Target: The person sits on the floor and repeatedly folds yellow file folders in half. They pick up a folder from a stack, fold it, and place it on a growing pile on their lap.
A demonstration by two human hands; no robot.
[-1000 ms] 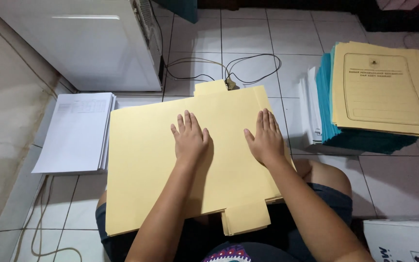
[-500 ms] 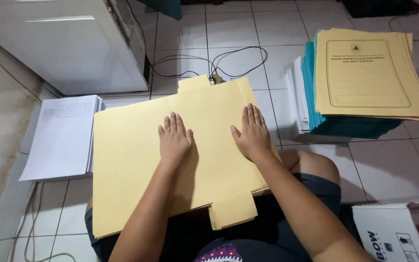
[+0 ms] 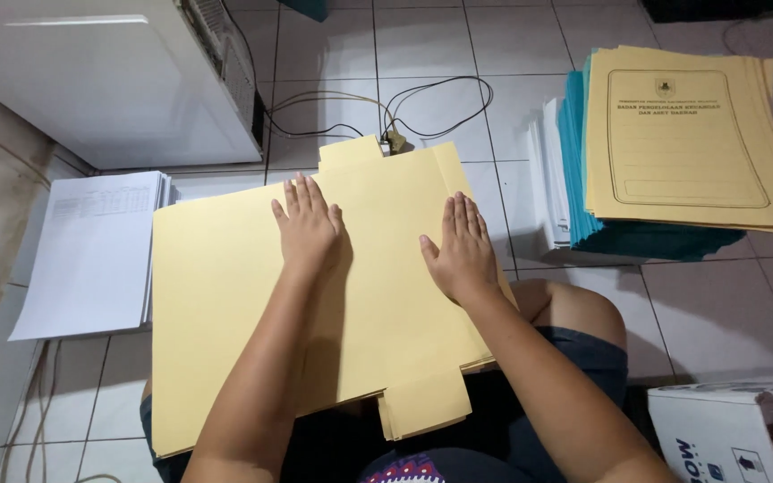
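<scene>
Closest in, a small stack of pale yellow folders [image 3: 225, 322] lies opened flat across the person's lap, its near edge with a square tab hanging over the dark shorts and its far edge reaching out above the floor [image 3: 709, 313] tiles. The left hand [image 3: 308, 228] is spread flat, palm down, fingers together, pressing near the middle of the card; the right hand [image 3: 461, 250] lies just as flat beside it, toward the right edge, and neither hand grips anything. This looks like thin card: light, smooth, a bit slippery sheet on sheet, stiff enough to hold flat but quick to crease or sag at an unsupported corner, so I'd judge the safest hold is at the two side edges or along the centre fold, not by the small tabs. At the near right corner of the view sits a white box [image 3: 735, 429]. To the left on the floor rests a pile of white printed paper [image 3: 91, 250], touching the folders' left edge. Farther right, a tall heap of yellow and teal folders [image 3: 686, 143] stands well apart. Beyond, cables [image 3: 404, 98] loop over the tiles beside a white appliance [image 3: 109, 80].
</scene>
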